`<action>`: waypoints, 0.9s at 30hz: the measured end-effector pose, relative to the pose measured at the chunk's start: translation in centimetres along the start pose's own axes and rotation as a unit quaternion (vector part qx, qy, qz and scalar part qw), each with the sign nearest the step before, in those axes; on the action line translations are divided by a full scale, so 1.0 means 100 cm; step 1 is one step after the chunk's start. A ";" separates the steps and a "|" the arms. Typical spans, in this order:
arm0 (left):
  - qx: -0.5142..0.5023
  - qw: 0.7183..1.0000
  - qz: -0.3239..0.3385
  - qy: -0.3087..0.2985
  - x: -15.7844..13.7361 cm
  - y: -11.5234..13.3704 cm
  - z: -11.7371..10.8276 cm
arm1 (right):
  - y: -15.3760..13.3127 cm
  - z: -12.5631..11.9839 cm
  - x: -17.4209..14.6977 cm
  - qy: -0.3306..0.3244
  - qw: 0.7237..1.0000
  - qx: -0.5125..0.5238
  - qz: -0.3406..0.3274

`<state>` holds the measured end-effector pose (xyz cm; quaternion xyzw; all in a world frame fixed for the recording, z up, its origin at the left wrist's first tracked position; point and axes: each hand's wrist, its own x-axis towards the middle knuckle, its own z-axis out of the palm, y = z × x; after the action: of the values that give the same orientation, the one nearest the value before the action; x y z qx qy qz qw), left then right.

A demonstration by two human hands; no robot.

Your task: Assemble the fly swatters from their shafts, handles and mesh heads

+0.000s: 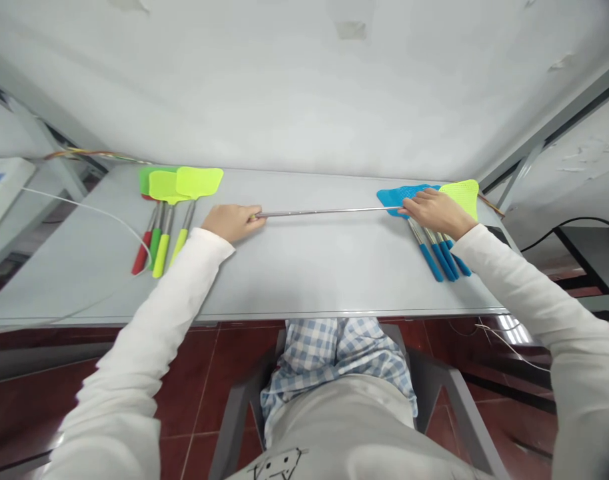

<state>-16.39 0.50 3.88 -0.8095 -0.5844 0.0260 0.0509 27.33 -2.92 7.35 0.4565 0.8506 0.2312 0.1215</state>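
Note:
A telescopic fly swatter (pixel 329 211) with a thin metal rod is stretched out level above the table between my hands. My left hand (pixel 233 222) is closed around its handle end, where a bit of yellow-green shows. My right hand (pixel 437 210) grips the other end of the rod, and a yellow-green swatter head (pixel 462 195) shows just beyond it. Below and around that hand lie several blue fly swatters (pixel 431 261), partly covered by it. On the left, next to my left sleeve, rest several green, yellow-green and red-handled fly swatters (pixel 160 255).
The white table (pixel 304 280) reaches back to a pale wall (pixel 304 100). A thin white cable (pixel 99 212) crosses its left side. A white box (pixel 7 190) stands at the far left. Grey metal frame posts (pixel 522 175) flank both sides. Below is a grey chair (pixel 459 413).

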 end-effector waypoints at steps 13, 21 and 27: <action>0.053 0.997 0.041 -0.037 -0.008 0.048 -0.020 | -0.041 -0.005 0.009 -0.091 0.993 0.068 0.027; -0.004 0.996 0.086 -0.016 -0.003 0.102 -0.017 | -0.081 -0.034 0.040 -0.070 0.991 0.109 -0.031; -0.043 0.996 0.079 0.013 0.002 0.117 -0.015 | -0.094 -0.043 0.048 -0.075 0.989 0.126 -0.029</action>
<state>-5.20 -3.07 4.02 -0.8550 -0.5181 -0.0057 0.0211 16.10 -4.62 6.34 0.4592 0.8742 0.0839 0.1337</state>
